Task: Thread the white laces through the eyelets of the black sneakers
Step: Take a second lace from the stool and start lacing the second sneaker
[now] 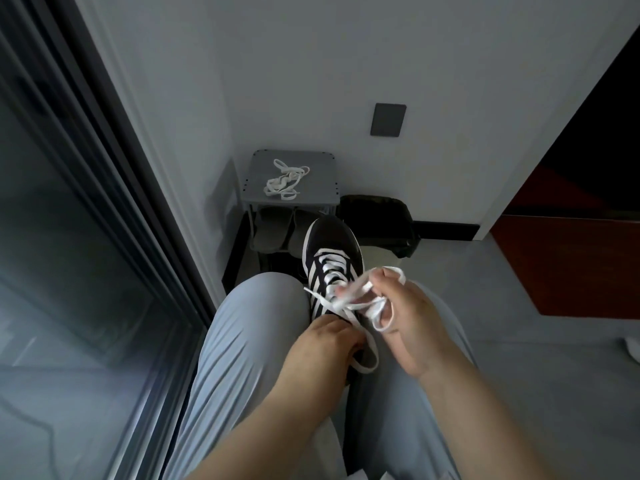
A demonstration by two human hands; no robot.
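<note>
A black sneaker [330, 247] with white stripes rests between my knees, toe pointing away. A white lace [363, 308] crosses its front eyelets, and its loose ends trail toward me. My left hand [322, 344] grips the heel end of the sneaker from the left. My right hand [405, 320] is raised just right of the shoe, fingers closed on loops of the lace. A second white lace [284, 180] lies bunched on a small grey stool [322, 168] against the wall. The other sneaker is not visible.
Grey slippers [273, 230] sit on the shelf under the stool. A black bag [377, 216] lies right of it. A dark glass sliding door [69, 237] runs along the left. A red-brown panel [571, 265] stands at right. My legs in light trousers [249, 341] fill the foreground.
</note>
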